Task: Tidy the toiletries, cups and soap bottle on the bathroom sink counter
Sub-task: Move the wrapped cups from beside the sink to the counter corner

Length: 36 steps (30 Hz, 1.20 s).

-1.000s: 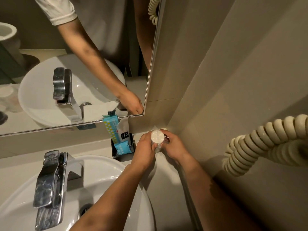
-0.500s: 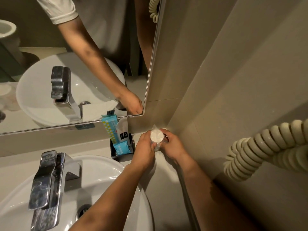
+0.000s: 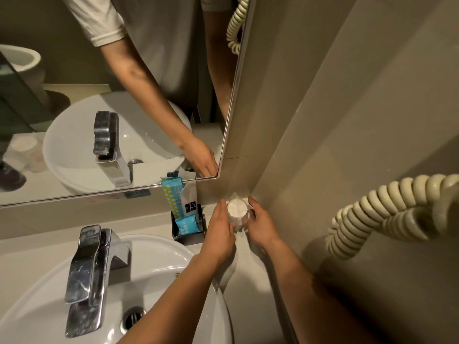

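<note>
A clear cup (image 3: pixel 237 209) with a white paper cover stands in the counter's back right corner against the wall. My left hand (image 3: pixel 219 230) presses its left side and my right hand (image 3: pixel 260 225) wraps its right side, fingers fairly straight. Just left of the cup, a black toiletry holder (image 3: pixel 190 239) holds a tall blue patterned packet (image 3: pixel 173 198), a white sachet (image 3: pixel 190 203) and a small blue packet (image 3: pixel 186 225). The cup's base is hidden by my hands.
The white basin (image 3: pixel 171 259) with a chrome faucet (image 3: pixel 87 264) fills the lower left. A mirror (image 3: pixel 74 70) runs along the back wall. A coiled cream cord (image 3: pixel 382 209) hangs from the right wall, above the narrow counter strip (image 3: pixel 250 281).
Both hands have stayed at the cup in the corner; their fingers look straighter and looser around it than before. The view has shifted slightly.
</note>
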Motion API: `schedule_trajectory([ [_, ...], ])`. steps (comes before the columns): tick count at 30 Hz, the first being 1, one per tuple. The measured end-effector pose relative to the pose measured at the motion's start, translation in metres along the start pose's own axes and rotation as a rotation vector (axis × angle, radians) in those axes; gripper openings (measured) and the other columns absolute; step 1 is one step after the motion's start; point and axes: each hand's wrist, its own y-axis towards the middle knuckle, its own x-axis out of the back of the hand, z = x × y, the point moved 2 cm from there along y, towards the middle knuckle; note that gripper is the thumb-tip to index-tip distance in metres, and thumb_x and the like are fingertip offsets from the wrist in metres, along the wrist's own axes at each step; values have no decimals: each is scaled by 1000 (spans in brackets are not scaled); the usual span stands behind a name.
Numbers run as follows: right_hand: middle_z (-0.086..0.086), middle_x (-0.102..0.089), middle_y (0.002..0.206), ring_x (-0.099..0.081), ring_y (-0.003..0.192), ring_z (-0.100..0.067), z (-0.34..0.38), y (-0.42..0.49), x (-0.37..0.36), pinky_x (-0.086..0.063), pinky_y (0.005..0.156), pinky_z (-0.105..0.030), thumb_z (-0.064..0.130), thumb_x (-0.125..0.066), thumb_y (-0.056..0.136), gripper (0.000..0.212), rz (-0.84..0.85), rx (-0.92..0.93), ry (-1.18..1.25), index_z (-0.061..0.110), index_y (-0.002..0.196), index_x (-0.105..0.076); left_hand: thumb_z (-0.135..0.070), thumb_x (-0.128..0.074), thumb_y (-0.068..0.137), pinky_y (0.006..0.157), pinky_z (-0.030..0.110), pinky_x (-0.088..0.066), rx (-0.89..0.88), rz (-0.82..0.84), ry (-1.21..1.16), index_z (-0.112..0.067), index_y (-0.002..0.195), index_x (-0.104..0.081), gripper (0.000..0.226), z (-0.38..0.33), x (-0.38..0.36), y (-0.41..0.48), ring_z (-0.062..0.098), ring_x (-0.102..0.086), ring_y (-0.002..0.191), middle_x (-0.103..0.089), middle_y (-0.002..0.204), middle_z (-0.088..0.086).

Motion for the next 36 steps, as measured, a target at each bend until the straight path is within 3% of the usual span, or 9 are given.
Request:
schedule_trajectory([
  [5, -2, -45, 155, -42, 144, -22, 19, -29, 6, -35, 107, -22, -11, -45, 96, 67, -55, 46, -120, 20, 155, -38, -3, -53, 96, 100, -5, -4, -107, -14, -26, -11, 155, -25, 65, -14, 13, -23, 0, -27, 132, -36, 149, -2],
  [8, 1, -51, 148, -47, 138, -18, 32, -58, 8, -34, 101, -20, -7, -46, 98, 58, -113, 100, -186, 18, 151, -45, -11, -52, 95, 107, 4, -20, -142, -13, -13, -22, 150, -33, 59, -18, 24, -43, 5, -40, 131, -40, 140, -12],
  [11, 6, -53, 136, -49, 126, -11, 37, -89, 7, -33, 99, -16, -7, -47, 97, 57, -130, 145, -314, 19, 147, -48, -22, -51, 96, 120, 33, -29, -140, 12, 104, -16, 150, -33, 57, -8, 32, -65, 24, -39, 142, -41, 152, 5],
  [13, 4, -51, 148, -49, 133, -16, 34, -107, 4, -36, 107, -21, -4, -50, 95, 60, -127, 198, -455, 23, 148, -46, -29, -51, 100, 122, 29, -14, -122, 12, 217, -13, 157, -24, 65, -1, 41, -83, 24, -25, 151, -26, 163, 6],
  [19, 5, -48, 152, -48, 137, -18, 12, -154, -15, -42, 115, -38, 15, -60, 95, 62, -29, 286, -699, 35, 150, -38, -38, -47, 99, 119, 25, -13, -179, -29, 353, -20, 158, -21, 67, 19, 75, -142, 18, -26, 149, -27, 164, 2],
  [25, 7, -37, 161, -34, 147, -16, 8, -195, -48, -27, 123, -33, 27, -57, 98, 62, 41, 364, -864, 31, 155, -34, -41, -43, 101, 122, 29, -9, -112, -44, 415, -18, 158, -21, 66, 51, 104, -205, 18, -19, 152, -22, 166, 2],
  [29, 12, -43, 155, -38, 143, -11, 9, -227, -83, -28, 120, -28, 35, -58, 96, 58, 137, 532, -935, 34, 151, -39, -41, -46, 99, 117, 32, -28, -60, -89, 429, -21, 152, -31, 59, 73, 129, -248, 18, -37, 141, -39, 155, -1],
  [33, 11, -40, 156, -33, 147, -12, 12, -256, -130, -28, 118, -29, 36, -59, 95, 60, 276, 665, -1003, 31, 151, -38, -45, -48, 92, 89, 36, -50, -22, -194, 393, -31, 116, -49, 28, 102, 160, -287, 13, -53, 99, -57, 111, -7],
  [36, 11, -47, 149, -40, 140, -13, 13, -273, -169, -34, 112, -29, 37, -61, 93, 55, 357, 735, -1024, 31, 145, -44, -45, -46, 97, 111, 36, -39, 61, -253, 415, -19, 143, -48, 52, 127, 180, -313, 19, -46, 136, -52, 146, 3],
])
